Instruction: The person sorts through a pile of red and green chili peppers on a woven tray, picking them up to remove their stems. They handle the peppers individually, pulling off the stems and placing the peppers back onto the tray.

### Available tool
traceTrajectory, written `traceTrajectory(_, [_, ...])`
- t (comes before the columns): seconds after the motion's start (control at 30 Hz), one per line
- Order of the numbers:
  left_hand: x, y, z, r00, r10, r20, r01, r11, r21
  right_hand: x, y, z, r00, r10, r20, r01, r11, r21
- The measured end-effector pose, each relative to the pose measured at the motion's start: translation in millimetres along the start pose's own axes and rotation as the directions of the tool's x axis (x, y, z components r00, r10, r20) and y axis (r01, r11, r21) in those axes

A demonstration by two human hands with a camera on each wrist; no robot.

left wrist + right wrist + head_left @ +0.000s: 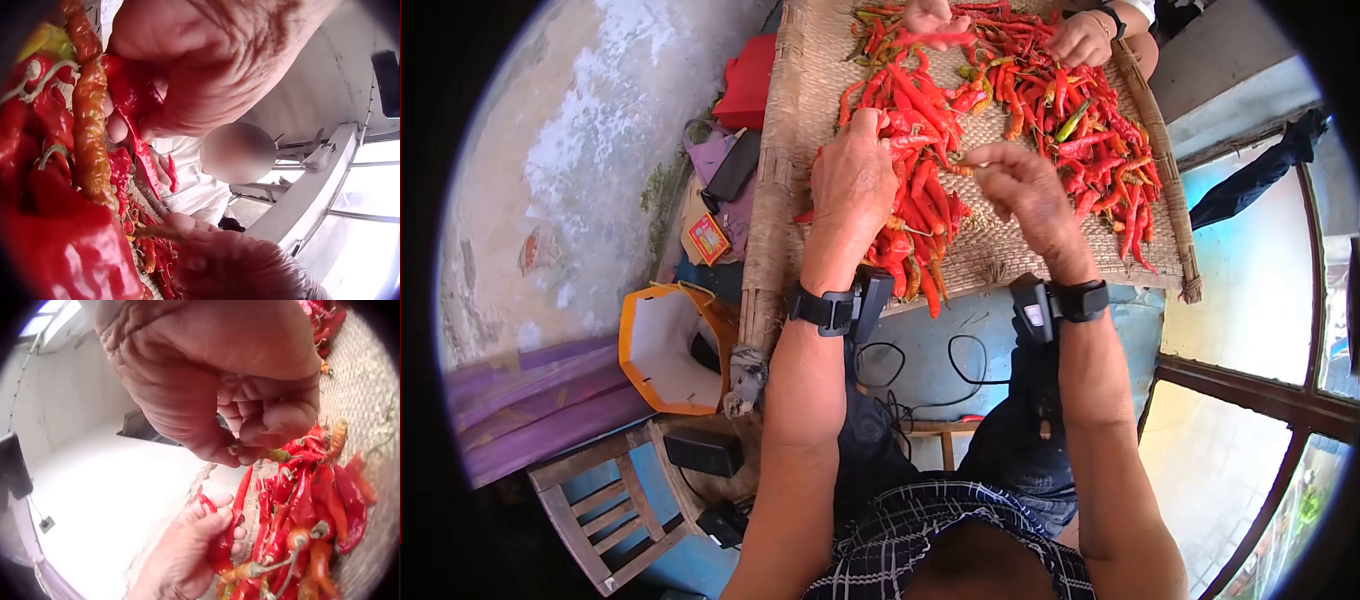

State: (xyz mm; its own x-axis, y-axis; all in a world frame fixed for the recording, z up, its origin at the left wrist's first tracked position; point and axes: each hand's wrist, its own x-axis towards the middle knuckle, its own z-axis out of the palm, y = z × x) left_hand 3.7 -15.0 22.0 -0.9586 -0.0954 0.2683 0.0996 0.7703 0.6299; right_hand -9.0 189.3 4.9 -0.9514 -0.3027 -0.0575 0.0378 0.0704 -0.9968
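Note:
Heaped red chili peppers point(920, 190) lie on a woven mat point(1000, 255), some turning orange. My left hand point(855, 180) is at the left of the near heap and grips red chilies point(224, 547), which stick out between thumb and fingers in the right wrist view. To the right of that heap, my right hand point(1030, 195) pinches a thin orange-brown chili point(156, 232) between thumb and fingertips, just above the mat. Several chilies with dry stems lie close under both hands, among them a long orange one point(92, 131).
Across the mat, another person's hand point(935, 20) holds a red chili, and their other hand point(1080, 40) rests at the right heap point(1090, 150). Raised wooden poles point(765, 220) edge the mat. An orange-rimmed container point(670, 350) stands at left; windows point(1240, 270) are at right.

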Motion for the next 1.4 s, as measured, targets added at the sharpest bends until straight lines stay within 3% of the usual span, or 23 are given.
traceTrajectory(0.1, [0.2, -6.5, 2.7, 0.998, 0.054, -0.043, -0.055, 0.998, -0.013, -3.4, -5.1, -26.2, 0.988, -0.020, -0.150, 0.063, 0.958, 0.281])
traceTrajectory(0.17, [0.9, -8.6, 0.8, 0.995, 0.070, -0.073, -0.073, 0.997, -0.036, 6.5, 6.2, -50.2, 0.942, -0.132, -0.309, 0.266, 0.856, 0.444])
traceTrajectory(0.23, [2.2, -9.1, -2.6, 0.999, -0.003, -0.040, 0.002, 1.000, -0.019, 8.0, -13.3, -40.3, 0.775, 0.057, -0.629, 0.383, 0.750, 0.540])
traceTrajectory(0.27, [2.4, -9.7, -3.4, 0.999, -0.002, -0.040, 0.001, 1.000, -0.018, 9.3, -11.1, -36.1, 0.775, 0.057, -0.629, 0.383, 0.749, 0.540])
traceTrajectory(0.33, [2.2, -11.0, -4.4, 1.000, 0.031, 0.003, -0.031, 0.995, 0.094, 11.8, 2.0, -25.2, 0.819, 0.048, -0.572, 0.238, 0.878, 0.414])
traceTrajectory(0.4, [0.1, -11.5, -2.5, 0.997, 0.028, 0.078, -0.037, 0.992, 0.122, 9.2, 19.7, -1.6, 0.951, -0.034, -0.308, 0.043, 0.999, 0.021])
traceTrajectory(0.47, [-1.7, -10.2, -1.1, 0.988, 0.021, 0.152, -0.044, 0.988, 0.149, 0.1, 6.4, 31.0, 0.996, -0.058, 0.061, 0.079, 0.898, -0.432])
traceTrajectory(0.5, [-2.1, -8.9, -1.0, 0.981, 0.012, 0.193, -0.052, 0.978, 0.201, -2.7, 7.0, 45.4, 0.996, -0.031, 0.081, 0.071, 0.827, -0.557])
traceTrajectory(0.57, [-2.6, -5.0, -2.1, 0.972, 0.000, 0.234, -0.061, 0.965, 0.254, 1.3, 17.8, 58.1, 0.998, -0.024, 0.052, 0.057, 0.555, -0.830])
traceTrajectory(0.6, [-2.2, -1.9, -3.6, 0.953, -0.049, 0.300, -0.045, 0.954, 0.298, 2.7, 14.7, 57.6, 0.998, -0.025, 0.052, 0.057, 0.556, -0.829])
traceTrajectory(0.7, [-1.5, -2.6, -4.6, 0.930, -0.071, 0.360, -0.063, 0.936, 0.346, 6.9, 7.4, 50.8, 0.987, 0.042, 0.152, 0.085, 0.672, -0.735])
traceTrajectory(0.77, [-0.7, -5.3, -2.7, 0.931, -0.044, 0.363, -0.079, 0.945, 0.316, 5.4, 9.3, 39.4, 0.989, 0.056, 0.136, 0.021, 0.861, -0.508])
traceTrajectory(0.83, [-1.2, -8.4, -1.6, 0.940, -0.020, 0.339, -0.080, 0.958, 0.276, 3.2, 5.3, 24.5, 0.990, 0.017, 0.142, 0.056, 0.867, -0.494])
traceTrajectory(0.93, [-1.9, 0.7, -7.0, 0.961, -0.018, 0.274, -0.044, 0.975, 0.218, -5.1, -14.1, 0.7, 0.987, 0.129, 0.096, -0.113, 0.982, -0.153])
traceTrajectory(0.97, [-1.8, 4.8, -8.9, 0.971, -0.046, 0.235, -0.002, 0.980, 0.200, -5.5, -12.8, -8.6, 0.988, 0.124, 0.092, -0.109, 0.982, -0.155])
traceTrajectory(1.0, [-1.0, 6.3, -8.6, 0.972, -0.039, 0.232, -0.008, 0.980, 0.198, -3.6, -8.5, -20.0, 0.995, 0.096, 0.030, -0.097, 0.995, 0.016])
traceTrajectory(1.07, [-0.9, 5.9, -7.9, 0.995, -0.060, 0.078, 0.049, 0.989, 0.140, 3.9, 0.5, -41.5, 0.993, 0.038, -0.110, 0.008, 0.918, 0.397])
traceTrajectory(1.1, [-0.1, 4.7, -7.7, 0.995, -0.057, 0.077, 0.046, 0.989, 0.139, 7.6, -8.3, -34.2, 0.935, 0.075, -0.346, 0.171, 0.760, 0.627])
traceTrajectory(1.17, [2.8, 0.8, -7.2, 0.998, -0.039, -0.051, 0.035, 0.997, -0.065, 14.5, 5.0, -48.2, 0.905, 0.158, -0.395, 0.248, 0.560, 0.791])
traceTrajectory(1.27, [5.5, 1.0, -8.1, 0.993, -0.057, -0.104, 0.041, 0.989, -0.143, 25.5, 28.9, -39.5, 0.951, 0.188, -0.245, 0.022, 0.750, 0.661])
traceTrajectory(1.33, [5.6, 4.3, -11.0, 0.990, -0.082, -0.116, 0.060, 0.982, -0.181, 19.1, 10.9, -3.5, 0.974, 0.123, -0.189, -0.078, 0.970, 0.231])
traceTrajectory(1.37, [6.2, 5.5, -12.4, 0.986, -0.095, -0.138, 0.063, 0.973, -0.221, 20.2, 4.6, 7.3, 0.992, 0.072, -0.104, -0.076, 0.997, -0.035])
traceTrajectory(1.4, [5.3, 5.3, -13.8, 0.981, -0.112, -0.160, 0.068, 0.963, -0.259, 25.4, 7.6, 13.6, 0.993, 0.070, -0.096, -0.074, 0.996, -0.039])
